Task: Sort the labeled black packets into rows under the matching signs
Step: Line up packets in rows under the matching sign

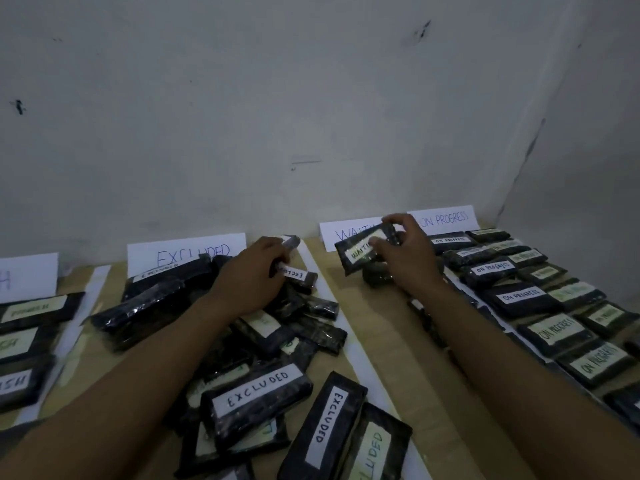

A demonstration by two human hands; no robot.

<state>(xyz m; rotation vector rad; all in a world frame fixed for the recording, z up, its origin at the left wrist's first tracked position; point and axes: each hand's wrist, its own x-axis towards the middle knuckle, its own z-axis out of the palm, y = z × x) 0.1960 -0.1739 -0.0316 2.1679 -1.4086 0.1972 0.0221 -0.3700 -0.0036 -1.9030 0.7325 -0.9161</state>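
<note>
My right hand [408, 258] pinches a black packet labelled WAITING [360, 252] and holds it tilted just in front of the WAITING sign [346, 232]. A dark packet [375, 277] lies on the table beneath that hand. My left hand [254, 275] reaches into the pile of black packets [263, 358] below the EXCLUDED sign [187, 252]; its fingers curl round an EXCLUDED packet [298, 274]. Another packet end [291, 241] shows above its fingertips. Two neat rows of ON PROGRESS packets [523, 297] run under the ON PROGRESS sign [445, 220].
Packets with green labels [31, 313] lie in a row at the far left under a partly seen sign [27, 275]. White paper strips [332, 306] divide the brown table into lanes. A grey wall [277, 116] stands directly behind the signs, with a corner at right.
</note>
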